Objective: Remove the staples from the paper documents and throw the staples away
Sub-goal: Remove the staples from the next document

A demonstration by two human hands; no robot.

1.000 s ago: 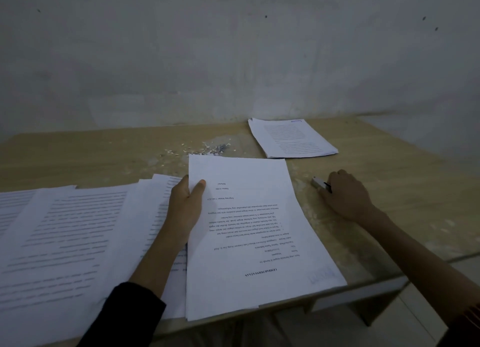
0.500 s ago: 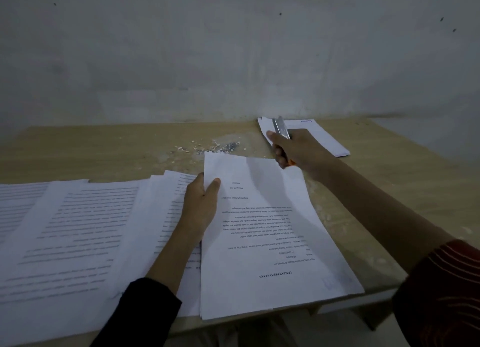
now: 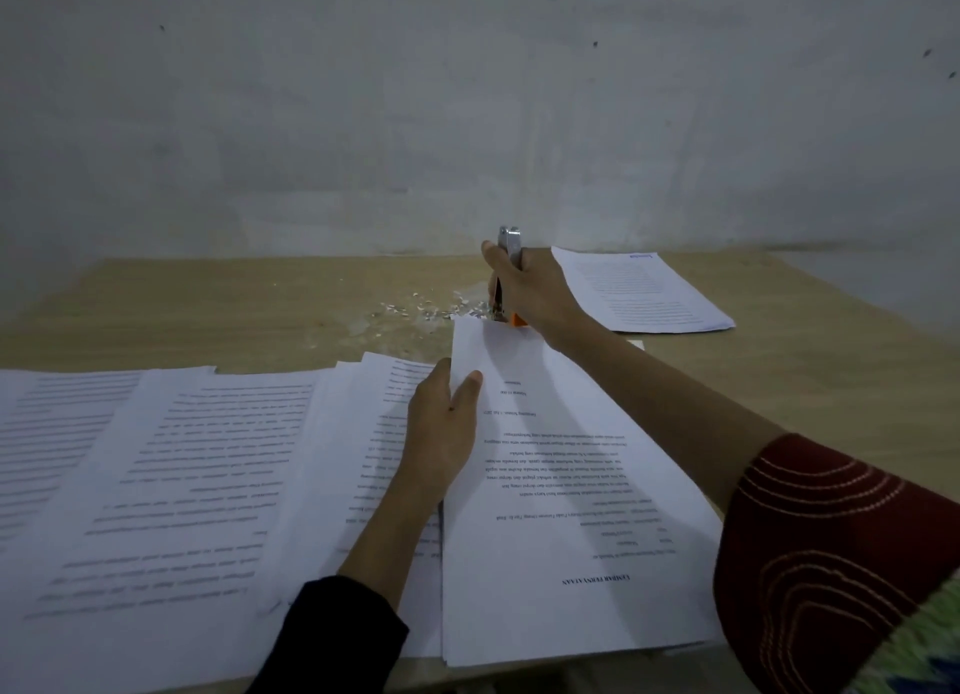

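The document [image 3: 571,485], a stack of printed sheets, lies on the table [image 3: 260,298] at the near edge, text upside down to the camera and too small to read apart from a bold heading. The left hand [image 3: 441,433] pinches its left edge: thumb flat on the top sheet, fingers tucked under the stack and hidden. The right hand [image 3: 530,288] is curled round a metal tool [image 3: 510,243] held nearly upright at the document's far left corner. Only the tool's silver top and an orange part at its base show; the working tip is covered by the hand and the paper corner, so contact with a staple cannot be confirmed. No staple can be made out on the document. Just beyond that corner, small pale bits [image 3: 431,308] are scattered on the table; whether they are staples or paper scraps cannot be told. Loose sheets [image 3: 182,459] overlap to the left, cut off by the left and lower frame edges. A second stack [image 3: 644,290] lies at the far right, its near corner hidden by the right forearm. A black sleeve [image 3: 343,636] and a red sleeve [image 3: 831,553] are both cut off at the bottom. Lighting is dim.
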